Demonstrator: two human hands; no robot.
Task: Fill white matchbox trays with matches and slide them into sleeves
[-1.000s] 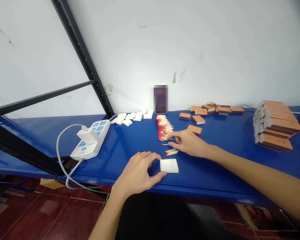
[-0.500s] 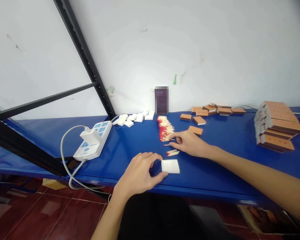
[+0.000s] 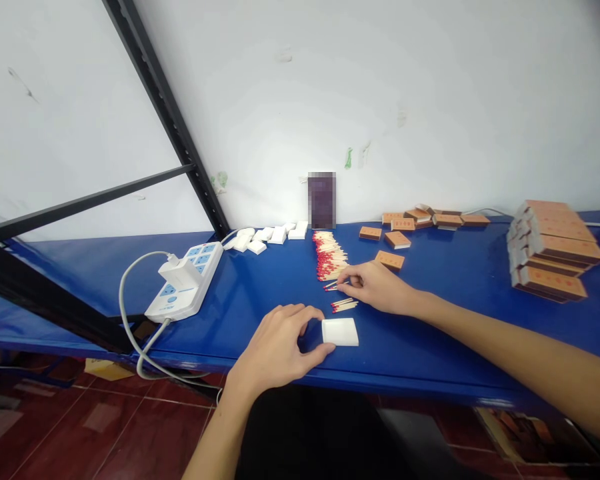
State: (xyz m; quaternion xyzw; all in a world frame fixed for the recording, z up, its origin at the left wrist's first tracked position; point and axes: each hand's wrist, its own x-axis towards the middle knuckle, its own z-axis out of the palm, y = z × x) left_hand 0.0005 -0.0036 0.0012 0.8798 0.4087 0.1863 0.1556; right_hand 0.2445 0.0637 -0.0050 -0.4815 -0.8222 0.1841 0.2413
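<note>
My left hand (image 3: 279, 347) rests on the blue shelf, its fingers curled, thumb and fingertips touching the left edge of a small white matchbox tray (image 3: 340, 331). My right hand (image 3: 375, 285) pinches red-tipped matches (image 3: 331, 285) at the near end of a long heap of matches (image 3: 327, 255). A small bunch of matches (image 3: 343, 305) lies between the hand and the white tray.
A white power strip (image 3: 183, 291) with a plugged adapter and cable sits at left. Several white trays (image 3: 267, 235) lie by the wall, next to a dark upright object (image 3: 321, 199). Orange matchbox sleeves (image 3: 420, 220) and a stacked pile (image 3: 553, 250) are at right. A black frame bar (image 3: 165, 113) crosses the left.
My right hand has closed its fingers on matches at the heap's near end and lifted them slightly. My left hand stays at the white tray.
</note>
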